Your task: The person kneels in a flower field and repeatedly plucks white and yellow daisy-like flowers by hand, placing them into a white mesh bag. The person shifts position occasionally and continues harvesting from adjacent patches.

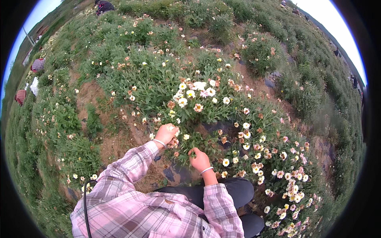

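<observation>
My left hand (166, 133), with a pale band at the wrist, is closed around a white flower (171, 128) that shows at its fingers. Lower and to the right, my right hand (199, 161) is curled on green flower stems (193, 154) of the same low plant; its fingertips are partly hidden by leaves. Between the hands a small pale yellow flower (186, 136) stands on the plant. Just beyond them grows a thick cluster of white flowers (190, 94), with browned blooms (171, 104) among them.
Flowering plants (285, 178) crowd the right side beside my bent knees (238, 192). Black plastic ground film (178, 172) and bare soil (119, 145) show between rows. Several people are far off, one crouching person (104, 7) at the upper left. A white sack (34, 86) stands at the left.
</observation>
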`<action>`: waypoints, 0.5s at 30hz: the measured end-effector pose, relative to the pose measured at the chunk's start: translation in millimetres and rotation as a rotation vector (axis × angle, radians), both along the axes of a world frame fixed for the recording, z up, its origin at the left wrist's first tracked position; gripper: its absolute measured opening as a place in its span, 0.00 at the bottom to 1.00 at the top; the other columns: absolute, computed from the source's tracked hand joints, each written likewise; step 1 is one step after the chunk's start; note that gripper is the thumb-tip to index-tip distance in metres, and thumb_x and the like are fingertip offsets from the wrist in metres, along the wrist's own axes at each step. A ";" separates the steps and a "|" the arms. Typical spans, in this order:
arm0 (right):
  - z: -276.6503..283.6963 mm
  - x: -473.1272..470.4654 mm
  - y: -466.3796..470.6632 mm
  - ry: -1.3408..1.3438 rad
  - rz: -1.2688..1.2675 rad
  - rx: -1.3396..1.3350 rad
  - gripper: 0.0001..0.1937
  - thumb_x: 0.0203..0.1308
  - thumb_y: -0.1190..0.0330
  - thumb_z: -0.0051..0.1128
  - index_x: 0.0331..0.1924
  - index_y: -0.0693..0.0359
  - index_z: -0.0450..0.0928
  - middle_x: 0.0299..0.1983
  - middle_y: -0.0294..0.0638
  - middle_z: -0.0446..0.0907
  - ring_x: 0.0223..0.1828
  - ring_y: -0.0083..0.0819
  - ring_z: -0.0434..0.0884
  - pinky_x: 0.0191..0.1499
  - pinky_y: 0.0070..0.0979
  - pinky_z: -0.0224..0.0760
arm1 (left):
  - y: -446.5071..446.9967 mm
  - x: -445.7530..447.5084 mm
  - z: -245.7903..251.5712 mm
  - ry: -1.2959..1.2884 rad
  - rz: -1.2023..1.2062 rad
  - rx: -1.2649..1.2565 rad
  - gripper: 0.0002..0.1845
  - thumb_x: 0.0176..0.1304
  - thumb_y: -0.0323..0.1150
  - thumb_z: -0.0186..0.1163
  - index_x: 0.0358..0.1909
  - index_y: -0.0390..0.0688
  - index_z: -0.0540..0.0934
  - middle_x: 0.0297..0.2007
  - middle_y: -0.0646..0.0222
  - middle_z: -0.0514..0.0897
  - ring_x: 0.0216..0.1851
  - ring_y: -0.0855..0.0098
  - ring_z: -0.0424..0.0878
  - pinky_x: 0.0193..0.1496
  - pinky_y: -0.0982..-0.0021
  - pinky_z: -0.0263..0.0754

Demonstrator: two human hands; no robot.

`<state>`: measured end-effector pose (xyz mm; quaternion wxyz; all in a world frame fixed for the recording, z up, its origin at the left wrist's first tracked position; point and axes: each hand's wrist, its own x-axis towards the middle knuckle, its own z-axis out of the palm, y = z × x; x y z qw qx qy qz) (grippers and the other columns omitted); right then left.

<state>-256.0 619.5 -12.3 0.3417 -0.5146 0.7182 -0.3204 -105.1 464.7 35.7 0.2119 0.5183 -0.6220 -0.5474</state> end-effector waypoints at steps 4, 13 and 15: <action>5.0 2.2 -2.3 -0.043 0.007 0.071 0.08 0.49 0.68 0.56 0.36 0.52 0.78 0.25 0.50 0.80 0.31 0.49 0.80 0.36 0.41 0.72 | 51.6 28.1 47.8 0.068 -0.051 -0.350 0.10 0.66 0.34 0.58 0.34 0.37 0.78 0.24 0.71 0.81 0.27 0.82 0.75 0.31 0.75 0.70; 10.5 5.2 -5.7 -0.028 -0.005 0.081 0.08 0.49 0.70 0.56 0.36 0.49 0.79 0.22 0.46 0.79 0.29 0.46 0.80 0.35 0.38 0.72 | -12.9 47.2 -5.9 -0.045 -0.009 -0.357 0.19 0.60 0.32 0.61 0.53 0.41 0.76 0.35 0.66 0.84 0.31 0.75 0.80 0.36 0.73 0.75; 10.2 4.8 -5.7 -0.031 -0.007 0.085 0.08 0.49 0.70 0.55 0.36 0.49 0.79 0.22 0.46 0.79 0.29 0.46 0.80 0.35 0.38 0.72 | -20.5 31.4 -4.1 0.039 -0.049 -0.191 0.17 0.59 0.32 0.63 0.50 0.40 0.77 0.32 0.69 0.83 0.29 0.78 0.78 0.34 0.75 0.74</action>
